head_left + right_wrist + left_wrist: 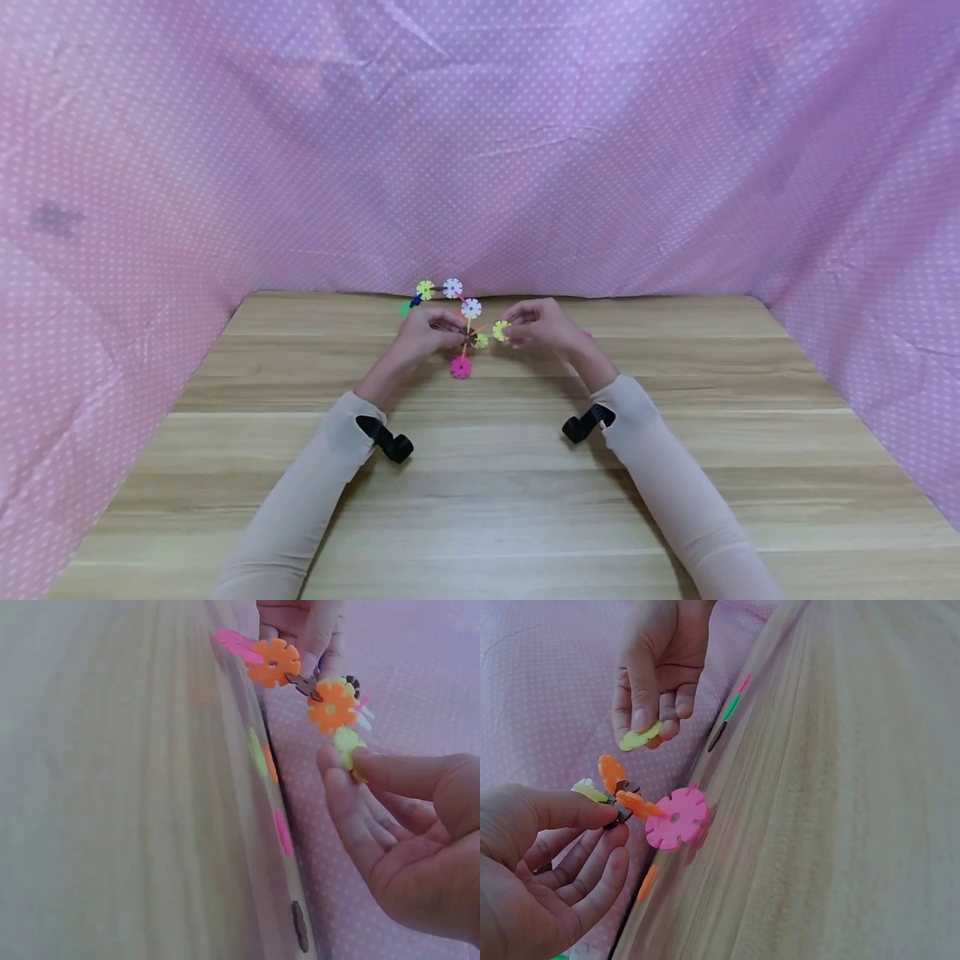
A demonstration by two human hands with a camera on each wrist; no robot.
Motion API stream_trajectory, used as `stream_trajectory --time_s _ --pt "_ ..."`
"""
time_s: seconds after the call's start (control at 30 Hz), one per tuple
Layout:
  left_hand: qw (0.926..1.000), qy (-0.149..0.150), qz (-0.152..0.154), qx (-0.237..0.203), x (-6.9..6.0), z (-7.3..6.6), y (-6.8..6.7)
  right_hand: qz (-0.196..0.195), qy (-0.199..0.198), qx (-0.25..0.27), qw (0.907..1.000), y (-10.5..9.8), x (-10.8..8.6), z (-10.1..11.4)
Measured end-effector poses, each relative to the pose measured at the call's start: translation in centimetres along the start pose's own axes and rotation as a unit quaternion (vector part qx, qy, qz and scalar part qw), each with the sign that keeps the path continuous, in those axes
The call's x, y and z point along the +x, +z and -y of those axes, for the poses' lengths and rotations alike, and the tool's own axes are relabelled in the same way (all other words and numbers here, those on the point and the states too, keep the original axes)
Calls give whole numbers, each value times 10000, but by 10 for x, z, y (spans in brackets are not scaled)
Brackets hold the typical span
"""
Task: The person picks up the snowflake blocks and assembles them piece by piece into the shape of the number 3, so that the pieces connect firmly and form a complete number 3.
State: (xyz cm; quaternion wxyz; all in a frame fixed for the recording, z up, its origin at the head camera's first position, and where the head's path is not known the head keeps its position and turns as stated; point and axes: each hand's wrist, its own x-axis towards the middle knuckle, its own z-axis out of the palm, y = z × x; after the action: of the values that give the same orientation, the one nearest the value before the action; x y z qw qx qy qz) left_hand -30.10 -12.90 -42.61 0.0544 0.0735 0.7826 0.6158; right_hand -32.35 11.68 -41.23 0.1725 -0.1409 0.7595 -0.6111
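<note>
My left hand (pixel 427 333) pinches a brown notched disc (pixel 617 816) between thumb and fingers. That disc belongs to a linked chain of plastic snowflake discs held above the table. Orange discs (pixel 332 709) and a pink disc (pixel 676 817) join onto it. In the head view, white discs (pixel 471 308), a yellow disc (pixel 425 289) and a green disc (pixel 406 307) extend up and left. My right hand (pixel 543 325) pinches a separate-looking yellow snowflake disc (pixel 640 736) by its edge, close to the chain. Whether the two touch I cannot tell.
Loose discs lie near the far edge of the wooden table (pixel 480 500), among them a pink disc (pixel 283 832), a brown disc (pixel 300 926) and an orange disc (pixel 647 883). A pink dotted curtain (pixel 480 167) hangs behind and at both sides.
</note>
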Motion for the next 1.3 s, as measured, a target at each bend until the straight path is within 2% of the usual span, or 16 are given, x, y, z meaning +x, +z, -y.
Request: stream_trajectory --time_s 0.13,0.3,0.53,1.0,1.3 --pt "10000 -56 27 -25 -2 3 -2 -288 60 408 9987 6 1 -2" --pt "9999 -99 65 -74 -3 5 -4 -671 0 614 9959 12 0 -3" --pt "9999 33 48 -149 -5 2 -2 -1065 61 846 9907 17 2 -6" --pt "9999 30 -38 -137 -8 -1 1 -1091 -181 1097 9878 21 -1 -3" --pt "9999 76 -36 -150 -8 -1 4 -1015 -212 830 9911 22 -1 -4"
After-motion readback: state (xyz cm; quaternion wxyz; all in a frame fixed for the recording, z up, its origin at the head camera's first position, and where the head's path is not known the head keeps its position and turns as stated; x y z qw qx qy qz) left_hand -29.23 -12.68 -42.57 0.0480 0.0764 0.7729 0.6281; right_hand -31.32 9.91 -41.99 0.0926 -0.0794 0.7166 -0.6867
